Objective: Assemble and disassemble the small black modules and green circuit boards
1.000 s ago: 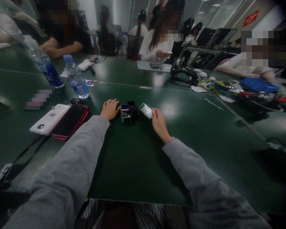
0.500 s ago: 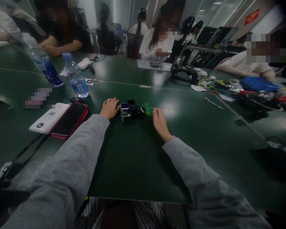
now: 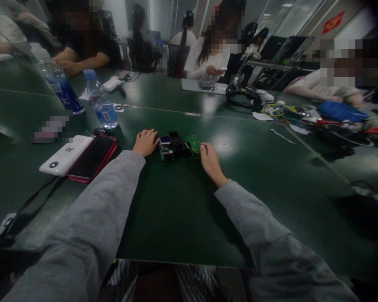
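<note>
My left hand (image 3: pixel 145 142) lies on the green table with its fingers spread, beside a small circuit board with a little screen (image 3: pixel 165 140). Just right of that board, close against it, is a black box-shaped module (image 3: pixel 177 142). A green circuit board (image 3: pixel 193 144) sits to the right of the module, and my right hand (image 3: pixel 211 157) pinches its right edge between thumb and fingers. The fingers behind that board are partly hidden.
Left of my arm lie a red-cased phone (image 3: pixel 93 157) and a white power bank (image 3: pixel 66 155). Two bottles, one a water bottle (image 3: pixel 102 105), stand behind them. A wrench (image 3: pixel 282 136) and tangled wires (image 3: pixel 283 110) lie to the right. People sit across the table.
My right hand and the green circuit board have shifted slightly left, nearer the black module. My left hand stays in place.
</note>
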`<state>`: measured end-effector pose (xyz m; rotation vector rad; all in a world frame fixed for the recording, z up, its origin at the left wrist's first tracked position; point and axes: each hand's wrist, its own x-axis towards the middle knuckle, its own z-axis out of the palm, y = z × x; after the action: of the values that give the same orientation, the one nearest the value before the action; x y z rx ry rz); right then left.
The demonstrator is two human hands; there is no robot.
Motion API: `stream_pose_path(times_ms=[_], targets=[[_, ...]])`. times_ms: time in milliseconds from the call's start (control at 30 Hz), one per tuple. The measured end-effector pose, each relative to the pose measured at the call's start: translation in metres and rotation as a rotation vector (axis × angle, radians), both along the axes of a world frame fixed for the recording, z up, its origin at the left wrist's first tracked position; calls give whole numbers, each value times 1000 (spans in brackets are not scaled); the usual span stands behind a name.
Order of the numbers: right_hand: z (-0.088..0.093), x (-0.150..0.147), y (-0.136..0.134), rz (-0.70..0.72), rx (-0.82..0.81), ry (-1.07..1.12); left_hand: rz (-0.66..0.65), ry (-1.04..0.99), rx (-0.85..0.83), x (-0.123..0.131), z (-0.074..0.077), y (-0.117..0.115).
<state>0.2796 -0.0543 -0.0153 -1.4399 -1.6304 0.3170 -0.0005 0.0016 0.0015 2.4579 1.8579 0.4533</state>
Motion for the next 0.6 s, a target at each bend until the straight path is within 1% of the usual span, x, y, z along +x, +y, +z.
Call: stream_pose_path(times_ms=[200,600], targets=[[1,0,-1,22,-13,-31,-17,-6,25,-1,-3,1],[3,-1,-3,29,-11,-47,-7,-2,-8,-1,-2,2]])
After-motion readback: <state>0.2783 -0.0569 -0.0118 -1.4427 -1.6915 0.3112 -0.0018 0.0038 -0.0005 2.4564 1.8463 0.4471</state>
